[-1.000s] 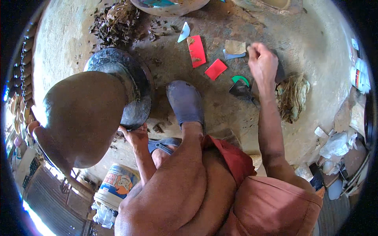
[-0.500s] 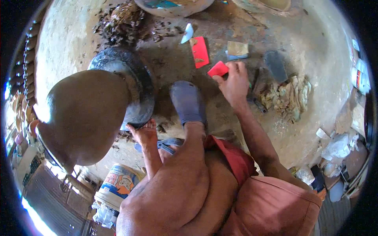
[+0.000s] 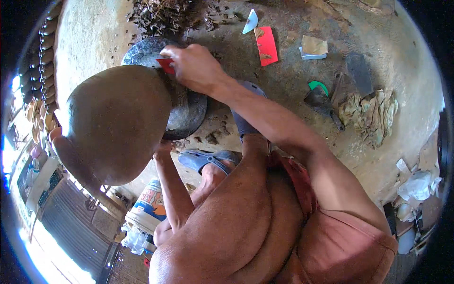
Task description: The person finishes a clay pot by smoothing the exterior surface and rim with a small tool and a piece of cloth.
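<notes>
Seen from the head camera, a large brown clay pot [image 3: 116, 125] leans at the left over a dark round dish [image 3: 187, 106] on the dirt floor [image 3: 293, 118], leaving little room between pot, dish and the person's blue sandals [image 3: 208, 158]. The floor to the right lies more open, strewn with a red card [image 3: 266, 45], a white shard [image 3: 250, 21], a tan scrap [image 3: 314, 46], a green scraper [image 3: 318, 85], a dark trowel [image 3: 324, 105] and a crumpled rag [image 3: 371, 113]. The right hand [image 3: 196, 66] pinches a small red scraper [image 3: 165, 65] against the pot's upper edge. The left hand [image 3: 163, 149] sits under the pot's lower side; its grip cannot be told. A painted bucket [image 3: 149, 208] stands below; its contents are hidden.
</notes>
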The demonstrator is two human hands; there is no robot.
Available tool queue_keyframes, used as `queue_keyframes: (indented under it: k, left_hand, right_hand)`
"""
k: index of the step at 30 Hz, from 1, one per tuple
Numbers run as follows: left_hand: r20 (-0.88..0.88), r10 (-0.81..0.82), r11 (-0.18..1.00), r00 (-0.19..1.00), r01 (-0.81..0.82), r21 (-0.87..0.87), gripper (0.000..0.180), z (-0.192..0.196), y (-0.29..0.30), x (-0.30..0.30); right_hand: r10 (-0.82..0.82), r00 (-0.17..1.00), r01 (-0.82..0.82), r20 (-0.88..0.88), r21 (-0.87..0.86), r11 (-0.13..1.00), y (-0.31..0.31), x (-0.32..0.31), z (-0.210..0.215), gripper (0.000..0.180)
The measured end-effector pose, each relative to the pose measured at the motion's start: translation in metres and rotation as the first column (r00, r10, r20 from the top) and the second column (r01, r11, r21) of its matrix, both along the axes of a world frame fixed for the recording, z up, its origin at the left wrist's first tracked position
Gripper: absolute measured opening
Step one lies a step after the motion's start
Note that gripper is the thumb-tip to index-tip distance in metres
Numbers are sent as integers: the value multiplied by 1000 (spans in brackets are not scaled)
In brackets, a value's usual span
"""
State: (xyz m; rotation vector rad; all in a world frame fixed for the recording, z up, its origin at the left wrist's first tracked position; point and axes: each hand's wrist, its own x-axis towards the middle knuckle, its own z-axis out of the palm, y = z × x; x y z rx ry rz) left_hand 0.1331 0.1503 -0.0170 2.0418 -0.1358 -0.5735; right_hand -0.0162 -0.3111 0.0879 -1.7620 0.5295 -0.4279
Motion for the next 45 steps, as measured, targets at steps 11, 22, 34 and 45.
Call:
queue_keyframes:
  k: [11, 22, 34, 45]
  left_hand:
    - [-503, 432, 752, 748, -607, -257, 55, 31, -141, -92]
    - [-731, 434, 712, 526, -698, -80, 85, 77, -185, -173]
    - [-464, 676, 576, 573, -803, -152, 74, 52, -198, -166]
    - [-371, 420, 856, 828, -498, -143, 69, 32, -115, -96]
  right_hand:
    - [58, 997, -64, -45, -145, 987, 8, 13, -32, 33]
    - [130, 991, -131, -20, -158, 979, 15, 16, -31, 38]
    - [114, 992, -119, -46, -100, 988, 30, 0, -43, 38]
    - [97, 994, -101, -44, -83, 991, 29, 0, -37, 31]
